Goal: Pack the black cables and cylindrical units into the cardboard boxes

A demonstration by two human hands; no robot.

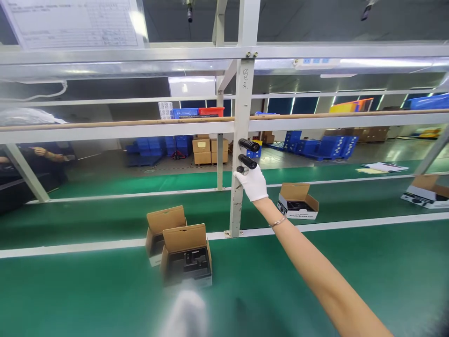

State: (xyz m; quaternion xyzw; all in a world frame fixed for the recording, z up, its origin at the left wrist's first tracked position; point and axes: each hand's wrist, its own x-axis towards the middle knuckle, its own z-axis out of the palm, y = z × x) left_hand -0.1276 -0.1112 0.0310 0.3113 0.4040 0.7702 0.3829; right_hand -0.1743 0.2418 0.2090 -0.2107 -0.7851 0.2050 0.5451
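Observation:
My right hand [255, 183], in a white glove, reaches up to the white upright post [242, 103]. Its fingers are closed around a short black cylinder [240, 169], most of which the glove hides. Just above it, two ribbed black cylinders, an upper one [249, 144] and a lower one [247, 162], stick out from the post. Low in the picture, my left hand [187, 311] is a white blur close to the front of an open carton [185, 238]; its fingers cannot be made out. Dark molded packing with black parts shows inside that carton.
A second open carton [165, 218] stands directly behind the first. Farther right on the green surface [315, 276] are another open box [298, 201] and one near the edge [426, 192]. White rails cross overhead. A person's hand [39, 151] shows at far left.

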